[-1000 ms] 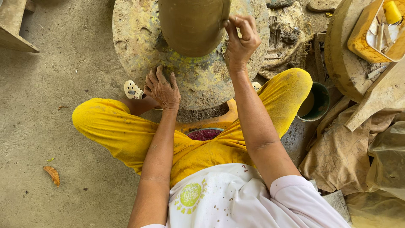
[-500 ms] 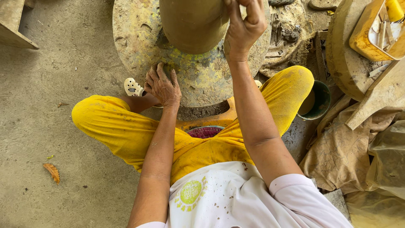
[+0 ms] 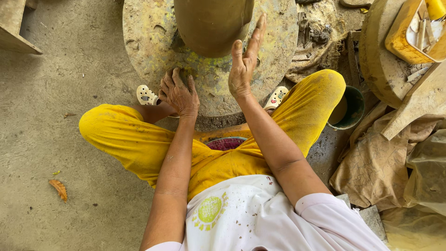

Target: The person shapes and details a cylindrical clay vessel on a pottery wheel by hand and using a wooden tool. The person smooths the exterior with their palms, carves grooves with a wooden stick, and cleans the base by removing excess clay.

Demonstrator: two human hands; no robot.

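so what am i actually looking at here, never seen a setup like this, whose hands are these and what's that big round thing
This is one picture from a camera worn on a person's head, looking straight down at their own lap and arms. They sit on a concrete floor in yellow trousers. In front of them lies a round, clay-smeared stone wheel carrying a brown clay pot. The left hand rests on the wheel's near edge. The right hand is open, fingers straight, raised beside the pot; whether it touches the pot is hard to tell. Neither hand holds anything. A dark green bucket sits to the right.
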